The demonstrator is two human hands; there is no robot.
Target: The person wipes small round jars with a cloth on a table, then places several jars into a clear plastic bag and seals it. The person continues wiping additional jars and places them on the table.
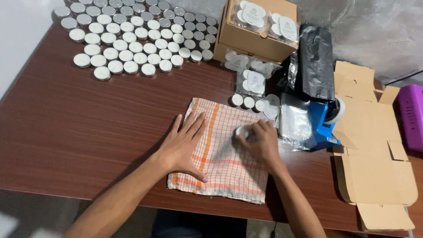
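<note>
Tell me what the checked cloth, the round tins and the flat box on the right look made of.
Checked cloth: woven cotton-like fabric, matte, with frayed edges and soft wrinkles. Round tins: probably thin metal, with shiny silver sides and pale matte tops. Flat box: brown corrugated cardboard, dull, with creased flaps and cut tabs.

— What do we see around here?
— We see a dark brown wooden table (79, 128), a white wall (20, 31) on the left and clear plastic sheeting (374, 31) behind, under soft even light
</note>
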